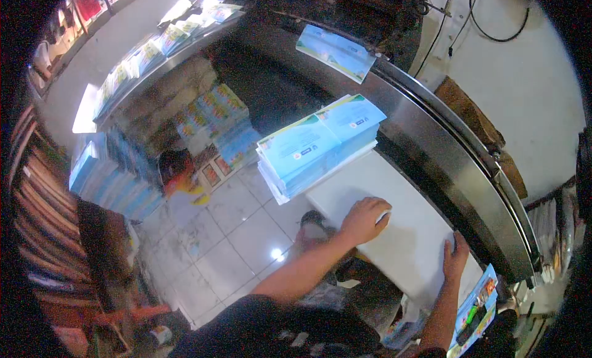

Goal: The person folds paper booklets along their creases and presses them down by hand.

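My left hand (366, 221) rests on a white tabletop (404, 253) with its fingers curled over. A small whitish bit shows under the fingers, too small to name. At the tabletop's right edge, my right hand (456, 257) lies with fingers stretched out and nothing visible in them. Beyond my left hand, a thick stack of blue printed sheets (324, 139) stands at the far end of the table. Close to my right forearm is a colourful printed sheet (478, 315) with a green and black item (473, 318) on it.
A long metal rail (456, 154) curves along the table's right side, with one printed sheet (336, 51) on it. Stacks of printed sheets (117, 182) stand at left and on the tiled floor (240, 234). More sheets (148, 56) line a ledge. Cables (493, 34) hang at upper right.
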`<state>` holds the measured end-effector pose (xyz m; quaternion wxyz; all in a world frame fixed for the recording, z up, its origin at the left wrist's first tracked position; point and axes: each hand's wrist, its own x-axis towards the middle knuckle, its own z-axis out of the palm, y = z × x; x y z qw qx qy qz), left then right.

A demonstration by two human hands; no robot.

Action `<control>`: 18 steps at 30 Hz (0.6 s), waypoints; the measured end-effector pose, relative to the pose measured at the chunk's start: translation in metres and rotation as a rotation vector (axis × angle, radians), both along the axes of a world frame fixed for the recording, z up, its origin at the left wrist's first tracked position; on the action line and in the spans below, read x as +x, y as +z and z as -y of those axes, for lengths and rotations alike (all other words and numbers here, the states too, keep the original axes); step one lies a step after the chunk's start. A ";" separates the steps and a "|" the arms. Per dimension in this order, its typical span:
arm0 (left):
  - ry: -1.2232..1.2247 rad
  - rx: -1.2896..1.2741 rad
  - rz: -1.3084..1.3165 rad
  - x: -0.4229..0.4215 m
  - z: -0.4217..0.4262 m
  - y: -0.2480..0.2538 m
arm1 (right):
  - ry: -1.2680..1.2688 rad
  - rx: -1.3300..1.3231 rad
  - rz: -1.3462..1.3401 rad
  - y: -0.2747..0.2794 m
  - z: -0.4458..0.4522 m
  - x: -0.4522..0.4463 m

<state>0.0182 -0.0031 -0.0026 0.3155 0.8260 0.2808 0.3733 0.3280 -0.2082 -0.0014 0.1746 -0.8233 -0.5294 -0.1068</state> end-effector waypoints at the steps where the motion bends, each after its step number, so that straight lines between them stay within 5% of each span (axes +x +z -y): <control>1: -0.002 -0.041 0.082 -0.002 0.004 0.000 | -0.010 -0.008 -0.001 0.000 0.001 -0.002; 6: 0.160 -0.039 0.197 -0.093 0.029 0.051 | -0.301 0.063 -0.409 0.012 -0.033 -0.001; 8: 0.558 0.048 0.261 -0.139 0.022 0.059 | -0.171 0.202 -0.598 0.001 -0.067 0.011; 10: 0.766 -0.209 0.500 -0.172 -0.002 0.077 | -0.050 0.175 -0.786 0.050 -0.125 -0.039; 13: 0.778 -0.163 0.411 -0.204 -0.045 0.072 | 0.135 0.133 -0.798 0.062 -0.213 -0.083; 15: 0.833 -0.519 0.415 -0.203 -0.061 0.077 | 0.170 -0.029 -0.985 0.089 -0.268 -0.110; 18: 0.774 -0.656 0.410 -0.198 -0.082 0.075 | 0.196 -0.058 -1.118 0.064 -0.345 -0.121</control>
